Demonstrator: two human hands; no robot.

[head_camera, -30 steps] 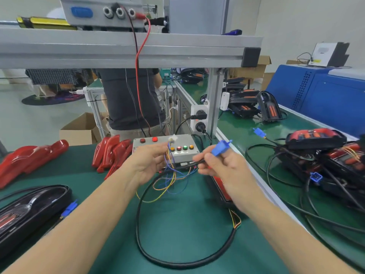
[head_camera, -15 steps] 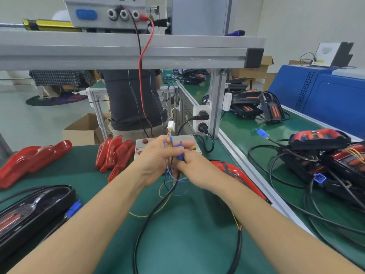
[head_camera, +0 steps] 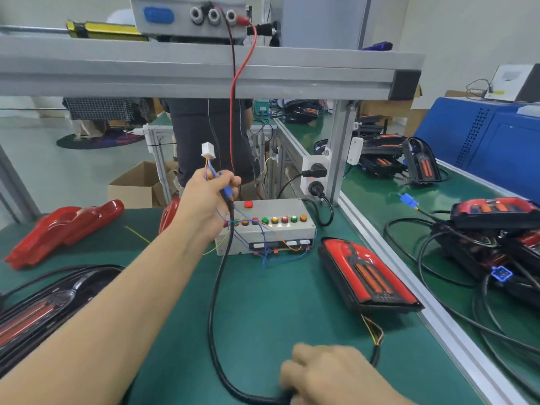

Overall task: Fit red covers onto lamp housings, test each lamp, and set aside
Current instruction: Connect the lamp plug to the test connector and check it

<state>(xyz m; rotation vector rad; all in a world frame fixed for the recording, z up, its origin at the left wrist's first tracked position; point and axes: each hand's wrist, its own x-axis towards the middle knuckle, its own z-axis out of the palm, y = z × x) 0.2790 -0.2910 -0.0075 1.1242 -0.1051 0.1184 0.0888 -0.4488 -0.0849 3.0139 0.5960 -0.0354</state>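
My left hand [head_camera: 209, 197] is raised over the grey test box [head_camera: 271, 226] and grips a blue connector [head_camera: 226, 190] joined to thin coloured wires; a white plug [head_camera: 208, 150] sticks up above my fingers. A thick black cable [head_camera: 216, 287] hangs from that connector and loops across the mat to my right hand [head_camera: 330, 375], which is blurred near the bottom edge and curls over the cable. A lamp [head_camera: 362, 274] with its red cover fitted lies right of the box. Loose red covers [head_camera: 64, 229] lie at the left.
A black lamp housing [head_camera: 43, 305] lies at the lower left. Finished lamps and tangled cables [head_camera: 493, 229] fill the neighbouring bench on the right, beyond an aluminium rail [head_camera: 409, 287]. An aluminium frame beam [head_camera: 204, 71] runs overhead. A person stands behind the bench.
My hands have come apart: the left one stays up with the joined connectors, the right one has dropped down to the cable near the bottom edge. The covered lamp is now in full view.
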